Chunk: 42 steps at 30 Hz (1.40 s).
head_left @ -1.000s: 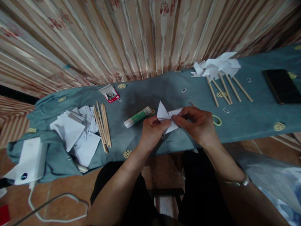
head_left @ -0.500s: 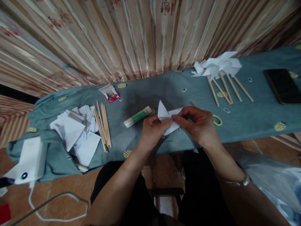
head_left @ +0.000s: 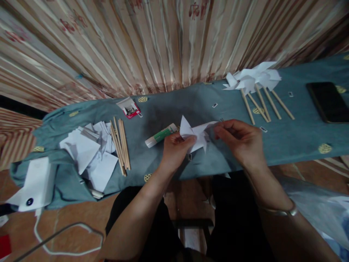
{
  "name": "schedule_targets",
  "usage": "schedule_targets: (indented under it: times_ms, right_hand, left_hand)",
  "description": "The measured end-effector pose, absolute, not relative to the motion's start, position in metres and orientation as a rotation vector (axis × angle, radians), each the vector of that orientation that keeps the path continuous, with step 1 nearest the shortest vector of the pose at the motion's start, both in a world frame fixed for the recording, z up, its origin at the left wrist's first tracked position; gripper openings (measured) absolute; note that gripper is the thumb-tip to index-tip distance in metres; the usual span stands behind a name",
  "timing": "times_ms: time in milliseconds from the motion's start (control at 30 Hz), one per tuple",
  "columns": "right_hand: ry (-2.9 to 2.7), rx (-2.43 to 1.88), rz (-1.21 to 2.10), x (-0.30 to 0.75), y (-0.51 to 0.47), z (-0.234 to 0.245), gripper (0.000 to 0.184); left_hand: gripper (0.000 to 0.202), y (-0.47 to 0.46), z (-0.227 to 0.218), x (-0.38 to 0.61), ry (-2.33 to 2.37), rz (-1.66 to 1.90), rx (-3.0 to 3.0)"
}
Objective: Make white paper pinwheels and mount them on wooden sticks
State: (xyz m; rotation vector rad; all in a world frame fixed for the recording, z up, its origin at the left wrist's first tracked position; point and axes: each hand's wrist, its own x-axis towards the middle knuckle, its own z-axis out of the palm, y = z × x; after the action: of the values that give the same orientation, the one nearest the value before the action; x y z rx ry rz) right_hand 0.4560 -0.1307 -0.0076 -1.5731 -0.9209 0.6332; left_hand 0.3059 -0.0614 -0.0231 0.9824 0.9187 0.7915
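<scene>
A partly folded white paper pinwheel (head_left: 200,137) is held in front of me, low over the cloth. My left hand (head_left: 176,149) pinches it near its centre, thumb on top. One blade stands up by the left thumb, and another hangs loose at the lower right. My right hand (head_left: 237,140) has thumb and fingers closed at the tip of the right-hand blade. Just behind the left hand lies a green and white glue stick (head_left: 161,135).
White paper squares (head_left: 85,149) and wooden sticks (head_left: 122,145) lie on the left, near an open red box of small metal pieces (head_left: 130,109). Finished paper pinwheels (head_left: 256,78) on sticks and a black phone (head_left: 328,102) lie on the right. A white device (head_left: 38,183) with a cable sits far left.
My right hand has moved right from the pinwheel's centre to a blade's tip, and the paper has opened out. The green ring handle by that hand is now hidden. My left hand keeps its pinch.
</scene>
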Motion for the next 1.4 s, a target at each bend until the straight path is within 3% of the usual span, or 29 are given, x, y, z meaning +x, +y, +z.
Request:
schedule_targets:
  times_ms: [133, 567, 967, 1267, 1400]
  right_hand:
    - [-0.928, -1.668, 0.493, 0.483, -0.140, -0.020, 0.013]
    - [-1.743, -1.847, 0.181, 0.473, -0.149, -0.057, 0.018]
    - [-1.080, -1.642, 0.679, 0.460, -0.146, -0.043, 0.015]
    - [-0.979, -1.590, 0.613, 0.445, -0.150, -0.011, 0.007]
    - [-1.051, -1.498, 0.557, 0.437, -0.146, -0.015, 0.012]
  left_hand:
    - [0.007, -0.052, -0.020, 0.301, 0.922, 0.882, 0.993]
    - [0.006, -0.054, -0.014, 0.302, 0.887, 0.889, 0.955]
    - [0.014, -0.053, -0.018, 0.303, 0.924, 0.916, 0.885]
    - [0.011, -0.061, -0.024, 0.308, 0.933, 0.855, 0.990]
    - [0.013, -0.065, -0.023, 0.309, 0.911, 0.832, 1.041]
